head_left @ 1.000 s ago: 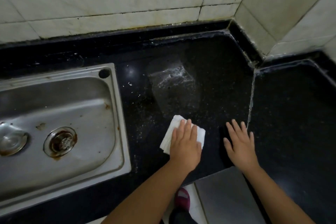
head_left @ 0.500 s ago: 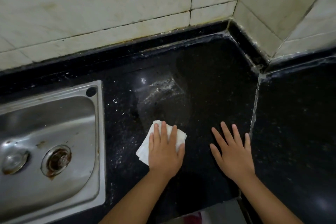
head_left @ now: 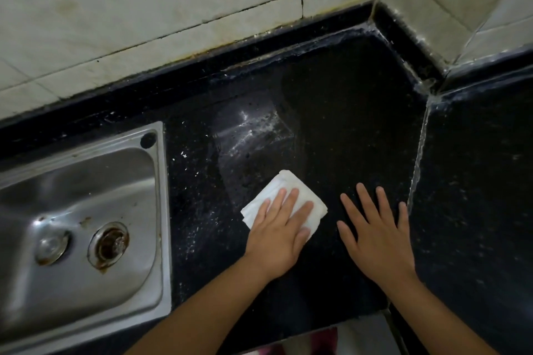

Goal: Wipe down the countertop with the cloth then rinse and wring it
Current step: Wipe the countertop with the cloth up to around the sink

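Observation:
A folded white cloth (head_left: 277,190) lies on the black speckled countertop (head_left: 340,112), a little right of the sink. My left hand (head_left: 278,232) presses flat on the cloth with straight fingers and covers its near half. My right hand (head_left: 377,235) rests flat on the bare counter just to the right of the cloth, fingers spread, holding nothing. A dull wet smear with white specks (head_left: 251,132) marks the counter beyond the cloth.
A stainless steel sink (head_left: 57,176) with a rusty drain (head_left: 109,243) fills the left. Tiled walls (head_left: 144,8) rise behind and meet at a corner at the right. A seam (head_left: 418,158) splits off a second counter section (head_left: 476,181) on the right.
My left hand has slid the cloth left, away from my right hand, then back toward it and slightly away from me. My view has tilted, and the right hand stays flat.

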A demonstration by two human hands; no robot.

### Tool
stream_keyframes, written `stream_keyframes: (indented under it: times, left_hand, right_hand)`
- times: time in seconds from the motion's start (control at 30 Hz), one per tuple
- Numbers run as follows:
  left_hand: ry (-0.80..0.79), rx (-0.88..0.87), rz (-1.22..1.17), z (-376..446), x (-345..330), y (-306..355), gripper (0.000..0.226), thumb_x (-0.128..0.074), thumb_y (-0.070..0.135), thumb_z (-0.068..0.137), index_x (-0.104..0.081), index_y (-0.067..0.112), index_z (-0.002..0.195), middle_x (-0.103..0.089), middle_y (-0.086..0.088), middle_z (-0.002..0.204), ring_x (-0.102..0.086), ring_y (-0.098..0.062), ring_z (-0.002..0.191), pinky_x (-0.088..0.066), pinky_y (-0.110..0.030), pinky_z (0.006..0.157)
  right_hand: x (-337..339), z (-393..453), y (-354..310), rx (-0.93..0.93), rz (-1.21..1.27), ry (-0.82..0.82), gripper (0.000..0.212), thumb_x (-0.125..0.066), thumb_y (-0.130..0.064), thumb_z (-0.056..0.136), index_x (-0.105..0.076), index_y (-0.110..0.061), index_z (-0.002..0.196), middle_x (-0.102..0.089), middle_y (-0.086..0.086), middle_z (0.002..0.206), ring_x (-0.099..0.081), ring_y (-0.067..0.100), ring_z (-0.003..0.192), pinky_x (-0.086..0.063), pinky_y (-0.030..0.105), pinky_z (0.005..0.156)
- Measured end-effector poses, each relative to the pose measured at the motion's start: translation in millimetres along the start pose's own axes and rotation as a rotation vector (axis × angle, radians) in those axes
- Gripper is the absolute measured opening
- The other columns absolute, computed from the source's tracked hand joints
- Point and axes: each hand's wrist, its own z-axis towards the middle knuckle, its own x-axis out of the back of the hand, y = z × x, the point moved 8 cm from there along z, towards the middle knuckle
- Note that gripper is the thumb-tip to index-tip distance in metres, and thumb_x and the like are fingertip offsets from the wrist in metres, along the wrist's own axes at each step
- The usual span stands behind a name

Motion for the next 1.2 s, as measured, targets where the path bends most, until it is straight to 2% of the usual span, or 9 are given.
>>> stream_keyframes:
  times: [0.07, 0.13, 0.43, 0.6, 0.8, 0.9, 0.97, 1.1, 1.2]
  left_hand:
    - [0.034, -0.027, -0.052, 23, 8, 5, 0.081, 0.016, 0.06, 0.075, -0.013, 0.033, 0.146, 0.01, 0.006, 0.152, 0.025, -0.013, 0.135, 0.024, -0.028, 0.108]
    - [0.021, -0.012, -0.038, 43, 11, 5, 0.081, 0.016, 0.067, 0.074, -0.007, 0.037, 0.145, 0.015, 0.004, 0.155, 0.032, -0.008, 0.128, 0.026, -0.032, 0.104]
    - [0.061, 0.049, 0.096, 136, 41, -18, 0.05, -0.019, 0.044, 0.098, -0.01, 0.036, 0.146, 0.002, -0.001, 0.157, 0.009, -0.023, 0.144, 0.005, -0.043, 0.115]
    - [0.084, 0.13, 0.056, 179, 60, -52, 0.049, -0.021, 0.042, 0.098, -0.012, 0.033, 0.146, -0.001, -0.001, 0.157, 0.006, -0.023, 0.144, 0.0, -0.044, 0.116]
    - [0.131, 0.322, 0.053, 108, 50, -95, 0.056, -0.02, 0.047, 0.095, -0.015, 0.027, 0.147, -0.006, -0.008, 0.157, 0.0, -0.027, 0.144, -0.003, -0.045, 0.115]
    - [0.203, 0.155, 0.093, 52, 21, -48, 0.064, -0.014, 0.053, 0.089, -0.038, 0.02, 0.139, -0.036, -0.019, 0.145, -0.025, -0.037, 0.137, -0.021, -0.049, 0.109]
    - [0.18, 0.082, 0.086, 36, 8, -16, 0.058, -0.013, 0.052, 0.093, -0.04, 0.021, 0.134, -0.046, -0.018, 0.139, -0.024, -0.031, 0.133, -0.016, -0.045, 0.105]
    - [0.096, 0.036, 0.036, 66, 12, 17, 0.071, -0.005, 0.059, 0.081, -0.017, 0.032, 0.145, -0.007, -0.005, 0.157, 0.007, -0.019, 0.144, 0.009, -0.037, 0.111]
    - [0.055, 0.004, 0.079, 122, 31, 18, 0.058, -0.017, 0.053, 0.093, -0.007, 0.033, 0.146, 0.005, -0.001, 0.157, 0.011, -0.021, 0.144, 0.006, -0.04, 0.115]
  right_hand:
    - [-1, 1, 1, 0.008, 0.004, 0.008, 0.066, -0.002, -0.049, 0.095, -0.055, -0.02, 0.124, -0.054, 0.011, 0.132, -0.03, 0.03, 0.125, -0.015, 0.05, 0.101]
    - [-2, 1, 0, 0.014, 0.002, 0.011, 0.066, -0.002, -0.049, 0.095, -0.054, -0.02, 0.125, -0.053, 0.011, 0.133, -0.03, 0.029, 0.126, -0.014, 0.05, 0.102]
    - [-2, 1, 0, 0.022, -0.008, 0.025, 0.067, -0.001, -0.048, 0.095, -0.053, -0.022, 0.127, -0.051, 0.009, 0.136, -0.027, 0.03, 0.128, -0.014, 0.052, 0.103]
    - [-6, 0, 2, 0.025, 0.002, 0.043, 0.065, -0.001, -0.049, 0.095, -0.05, -0.023, 0.13, -0.048, 0.007, 0.139, -0.025, 0.029, 0.13, -0.013, 0.051, 0.104]
    - [-4, 0, 1, 0.009, 0.023, 0.015, 0.066, 0.0, -0.048, 0.095, -0.051, -0.022, 0.128, -0.05, 0.008, 0.137, -0.026, 0.03, 0.129, -0.013, 0.051, 0.104]
    - [-2, 0, 1, -0.002, 0.042, -0.012, 0.067, 0.0, -0.047, 0.096, -0.054, -0.022, 0.126, -0.052, 0.009, 0.135, -0.027, 0.03, 0.129, -0.013, 0.051, 0.104]
    - [-1, 0, 1, -0.005, 0.044, -0.026, 0.068, 0.0, -0.047, 0.096, -0.055, -0.021, 0.125, -0.052, 0.01, 0.135, -0.028, 0.03, 0.128, -0.014, 0.052, 0.104]
    - [-1, 0, 0, -0.001, 0.033, -0.064, 0.067, 0.0, -0.046, 0.096, -0.054, -0.021, 0.126, -0.051, 0.01, 0.136, -0.028, 0.03, 0.129, -0.011, 0.051, 0.106]
    - [-3, -1, 1, -0.009, 0.043, -0.07, 0.066, -0.001, -0.047, 0.095, -0.053, -0.022, 0.127, -0.05, 0.008, 0.137, -0.028, 0.029, 0.129, -0.014, 0.051, 0.105]
